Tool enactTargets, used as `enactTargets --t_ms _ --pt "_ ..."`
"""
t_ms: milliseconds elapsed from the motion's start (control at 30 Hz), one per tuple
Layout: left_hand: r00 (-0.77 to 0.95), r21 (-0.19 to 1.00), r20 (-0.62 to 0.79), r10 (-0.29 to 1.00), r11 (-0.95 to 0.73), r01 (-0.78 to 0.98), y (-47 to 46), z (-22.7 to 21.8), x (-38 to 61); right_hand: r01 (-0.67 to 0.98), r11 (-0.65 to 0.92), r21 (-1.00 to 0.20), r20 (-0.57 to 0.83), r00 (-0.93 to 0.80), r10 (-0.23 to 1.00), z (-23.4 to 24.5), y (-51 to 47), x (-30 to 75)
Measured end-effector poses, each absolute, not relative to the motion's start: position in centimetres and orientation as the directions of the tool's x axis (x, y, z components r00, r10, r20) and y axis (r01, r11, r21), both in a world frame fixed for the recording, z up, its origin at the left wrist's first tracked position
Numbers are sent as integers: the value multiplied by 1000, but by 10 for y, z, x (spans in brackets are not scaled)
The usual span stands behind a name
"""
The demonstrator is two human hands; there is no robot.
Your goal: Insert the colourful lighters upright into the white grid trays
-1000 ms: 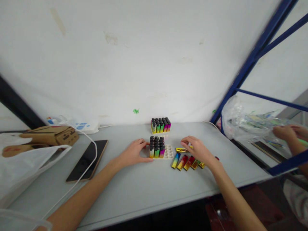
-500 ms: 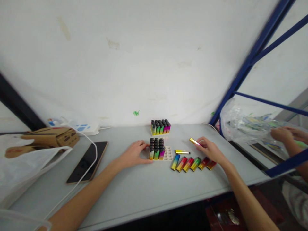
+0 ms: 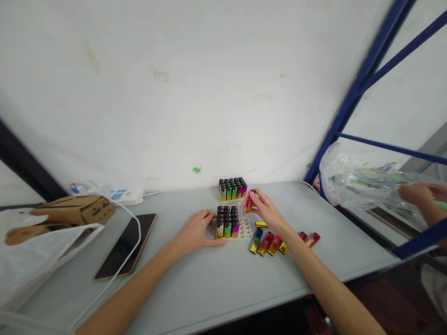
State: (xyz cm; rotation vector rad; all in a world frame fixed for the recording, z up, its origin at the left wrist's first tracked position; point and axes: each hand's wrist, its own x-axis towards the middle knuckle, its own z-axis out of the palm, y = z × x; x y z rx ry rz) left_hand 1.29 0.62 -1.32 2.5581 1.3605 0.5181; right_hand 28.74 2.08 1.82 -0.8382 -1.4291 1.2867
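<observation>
A pale wall stands behind the white tray, and the grey worktop carries it. A dark tablet lies well to the tray's left. The left hand clasps the tray's left end, thumb along the front edge and fingers toward the back; the right hand, just behind the tray's right end, is closed on one lighter. Behind the tray sits a filled block of lighters. Upright lighters occupy the tray's left part; the right-hand cups show bare. Loose lighters lie to its right, some hidden under the right forearm. The held lighter, pinkish and yellow, is near upright, dark top uppermost.

Each lighter should be light and stiff, its shiny body perhaps slippery; a pinch on the flat sides near the top would leave the base free. The tray looks thin and light, likely to slide unless braced at its edge.
</observation>
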Motion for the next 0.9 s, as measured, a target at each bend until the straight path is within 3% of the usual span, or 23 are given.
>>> enactTargets --t_ms 133,267,400,567,900 --pt "520 350 230 822 -569 744 6 -13 14 -163 134 -977 180 -311 933 9 13 274" --pt "559 397 223 799 -598 696 12 -9 8 -45 125 -991 132 -224 966 4 6 272" --pt "602 479 181 778 -604 637 18 -5 2 126 234 -964 219 -120 968 0 8 275" --pt "588 477 178 789 -592 650 18 -3 3 327 359 -874 371 -29 928 -7 12 277" --pt "577 436 190 794 -595 675 15 -4 4 311 411 -857 358 -214 909 -1 6 280"
